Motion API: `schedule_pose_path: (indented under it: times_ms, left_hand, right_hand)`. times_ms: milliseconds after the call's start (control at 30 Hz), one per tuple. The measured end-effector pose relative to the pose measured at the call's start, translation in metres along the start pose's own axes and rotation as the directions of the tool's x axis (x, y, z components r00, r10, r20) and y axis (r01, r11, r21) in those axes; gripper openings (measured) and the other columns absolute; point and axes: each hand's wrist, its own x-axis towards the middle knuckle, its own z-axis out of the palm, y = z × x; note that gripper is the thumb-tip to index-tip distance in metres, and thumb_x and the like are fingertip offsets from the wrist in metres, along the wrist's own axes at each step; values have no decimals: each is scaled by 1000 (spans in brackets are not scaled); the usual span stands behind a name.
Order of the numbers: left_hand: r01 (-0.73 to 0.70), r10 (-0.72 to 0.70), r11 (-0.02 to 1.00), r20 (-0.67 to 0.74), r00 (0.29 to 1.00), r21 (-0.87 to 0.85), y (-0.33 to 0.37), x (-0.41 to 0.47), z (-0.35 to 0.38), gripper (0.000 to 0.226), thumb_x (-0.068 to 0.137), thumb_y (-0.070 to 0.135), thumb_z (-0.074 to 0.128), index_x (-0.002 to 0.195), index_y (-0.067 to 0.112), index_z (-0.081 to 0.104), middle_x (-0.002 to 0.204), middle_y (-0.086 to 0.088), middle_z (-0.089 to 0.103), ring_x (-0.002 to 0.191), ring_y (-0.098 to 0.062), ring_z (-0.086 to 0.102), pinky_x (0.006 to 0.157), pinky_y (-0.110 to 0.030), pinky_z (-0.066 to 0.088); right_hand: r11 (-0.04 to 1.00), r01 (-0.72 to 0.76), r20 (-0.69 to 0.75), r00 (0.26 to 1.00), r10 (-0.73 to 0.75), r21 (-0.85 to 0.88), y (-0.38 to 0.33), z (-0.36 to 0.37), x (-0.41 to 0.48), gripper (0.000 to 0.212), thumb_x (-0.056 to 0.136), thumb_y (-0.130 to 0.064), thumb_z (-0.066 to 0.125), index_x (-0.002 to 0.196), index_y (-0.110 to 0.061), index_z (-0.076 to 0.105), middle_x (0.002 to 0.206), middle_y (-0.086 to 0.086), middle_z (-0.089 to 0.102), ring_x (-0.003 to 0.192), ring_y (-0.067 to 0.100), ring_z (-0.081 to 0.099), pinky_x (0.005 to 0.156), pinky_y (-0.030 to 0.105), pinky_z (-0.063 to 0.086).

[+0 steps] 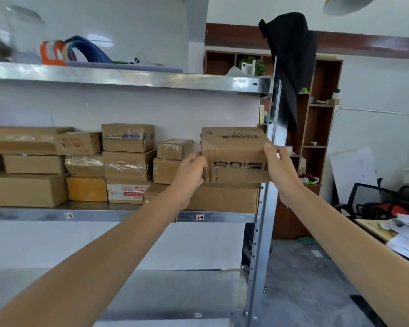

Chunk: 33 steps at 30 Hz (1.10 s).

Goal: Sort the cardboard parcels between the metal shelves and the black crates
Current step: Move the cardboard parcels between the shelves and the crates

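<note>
1 creased carton (236,149) between left hand (192,169), right hand (281,172).

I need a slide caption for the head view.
Left hand and right hand grip a cardboard parcel at the metal shelf.

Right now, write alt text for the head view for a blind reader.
A person holds a printed cardboard parcel by its two sides, left grip and right grip, at the right end of a metal shelf, above a flat box. More parcels are stacked to its left; a black cloth hangs on the upright.
</note>
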Motion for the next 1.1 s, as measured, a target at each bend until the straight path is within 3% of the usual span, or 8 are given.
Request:
schedule_pose_path:
  times_ms: [167,300,433,567,733,900,1000,1100]
  left_hand:
    - [26,-43,975,-72,997,-220,1,-26,-5,22,104,21,41,114,15,59,114,-11,67,100,-20,67,70,-30,56]
    - [-9,-18,987,-159,987,-163,-14,-51,-12,21,97,39,57,99,19,58,113,-9,68,107,-22,66,88,-38,55]
    - [-73,27,981,-250,968,-180,-25,-86,-28,29,90,44,67,79,22,52,111,-17,66,102,-26,65,98,-50,53]
    - [-127,84,983,-293,953,-130,-23,-118,-59,27,85,50,71,75,27,59,103,-8,69,103,-24,67,96,-47,55]
    - [-143,124,988,-267,956,-54,-32,-158,-111,20,94,49,58,106,38,70,108,14,72,110,-9,63,103,-37,49]
    - [-121,129,992,-275,953,44,-51,-204,-161,21,101,40,51,115,44,66,113,20,69,110,0,60,99,-28,48]
    - [-137,182,978,-325,928,155,-61,-230,-193,31,102,35,50,130,33,62,123,15,64,111,0,58,89,-17,48]
    - [-77,166,973,-433,886,216,-68,-252,-221,27,102,29,52,124,41,61,116,15,53,105,-3,55,79,-11,42]
  right_hand:
    - [998,-13,35,999,11,66,0,-11,-29,34,101,-51,39,124,-25,40,103,-7,51,96,11,54,72,30,45]
    - [997,31,20,999,-33,76,2,-14,-61,29,100,-48,46,114,-23,38,98,-7,53,85,8,55,60,25,40]
    - [988,109,2,994,-110,107,1,-3,-99,30,97,-48,53,108,-26,36,100,-8,56,88,9,60,68,29,53]
    - [993,88,60,994,-93,80,-1,12,-134,41,95,-55,51,123,-27,43,107,-12,58,96,5,60,69,21,49]
    - [993,118,239,965,-112,-7,-3,45,-173,36,97,-54,47,125,-33,55,124,2,56,103,9,58,78,21,49]
    - [980,193,338,920,-197,45,-5,78,-218,21,100,-34,55,120,-37,58,111,-26,61,100,-11,57,78,7,45]
    - [980,198,410,892,-188,20,-1,99,-239,19,98,-27,60,116,-32,61,106,-26,64,96,-7,59,80,13,45]
    - [985,173,451,879,-151,-8,4,123,-260,23,95,-21,65,118,-23,64,107,-17,68,91,-3,63,81,24,52]
